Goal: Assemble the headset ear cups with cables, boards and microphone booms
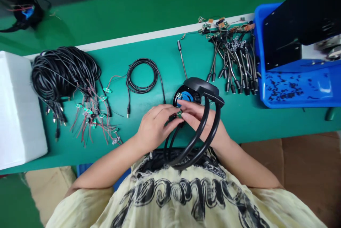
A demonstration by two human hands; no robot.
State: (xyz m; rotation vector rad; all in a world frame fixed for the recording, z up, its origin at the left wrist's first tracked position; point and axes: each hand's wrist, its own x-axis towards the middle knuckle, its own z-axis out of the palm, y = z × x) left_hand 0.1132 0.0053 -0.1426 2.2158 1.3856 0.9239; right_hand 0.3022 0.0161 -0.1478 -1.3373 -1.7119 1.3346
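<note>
Near frame centre, both hands: I watch the left hand and the right hand meet over the green tabletop, fingertips close together.
Small green circuit board: I find it at frame centre, among the fingertips and just below the open ear cup.
Left fingers: bent, with index and thumb pinching the board.
Right fingers: bent, the thumb at the board and the index beside the ear cup's blue disc; I cannot tell whether they grip or merely steady.
Headset: black, its two-tube headband arching across the right hand toward the printed shirt.
Microphone boom: above centre, one boom slants down to the ear cup; I cannot tell whether it is joined there.
Coiled black cable: one loop left of centre, plug pointing down the frame.
Cable bundle: a thick black heap at left, with red wires and green boards beside it.
White foam box: at the left edge.
Boom pile: gooseneck booms at upper right, small boards at their upper ends.
Blue bin: at the right edge, holding small black pieces below a black machine.
</note>
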